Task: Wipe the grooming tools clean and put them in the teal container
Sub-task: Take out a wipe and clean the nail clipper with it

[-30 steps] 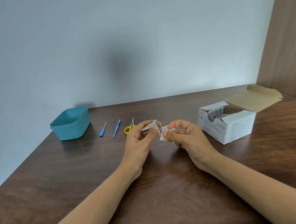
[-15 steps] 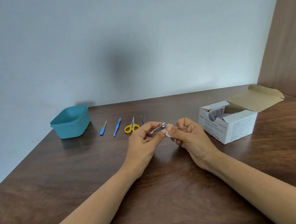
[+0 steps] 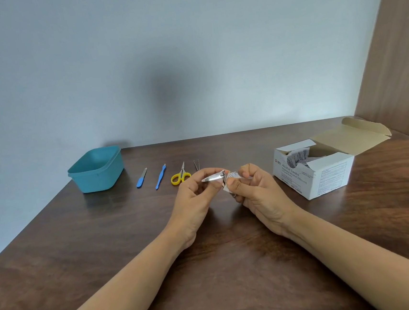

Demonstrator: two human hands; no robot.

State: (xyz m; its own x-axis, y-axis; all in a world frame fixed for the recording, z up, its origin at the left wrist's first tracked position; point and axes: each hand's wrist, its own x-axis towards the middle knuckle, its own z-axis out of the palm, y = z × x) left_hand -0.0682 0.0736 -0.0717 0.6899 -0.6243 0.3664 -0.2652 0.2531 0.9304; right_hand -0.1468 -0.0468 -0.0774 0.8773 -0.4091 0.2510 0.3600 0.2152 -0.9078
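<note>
— What did the work lie on?

— A dark wooden table (image 3: pixel 84 266), which ran back to a pale blue-grey wall (image 3: pixel 189 56). A brown wood panel (image 3: pixel 393 49) closed the far right corner.

— And the hands?

— Both were raised above the table, to the right of the teal container (image 3: pixel 96 170) and nearer than it. The left hand (image 3: pixel 193 201) pinched a nail clipper (image 3: pixel 213 177) between thumb and curled fingers. The right hand (image 3: pixel 260 197) was curled round a white wipe (image 3: pixel 231 179), pressing it onto the clipper's right end.

— Which way did the clipper lie?

— Its long axis ran left to right, rising a little rightward. The narrow end pointed left, toward the container.

— What lay beyond?

— A row to the container's right. Nearest it was a blue-handled nail file (image 3: pixel 141 178), then a blue tool (image 3: pixel 160 177), yellow-handled scissors (image 3: pixel 180 177) and tweezers (image 3: pixel 196 165), partly hidden by the left hand. All lay lengthwise toward the wall, and the scissors' tips pointed away from the person. I could see nothing in the container.

— The count?

— One container, one clipper, one wipe, one pair of scissors, one pair of tweezers and two blue-handled tools. Well to the container's right stood one open white box (image 3: pixel 320 171) of alcohol swabs, with several packets showing inside.
</note>
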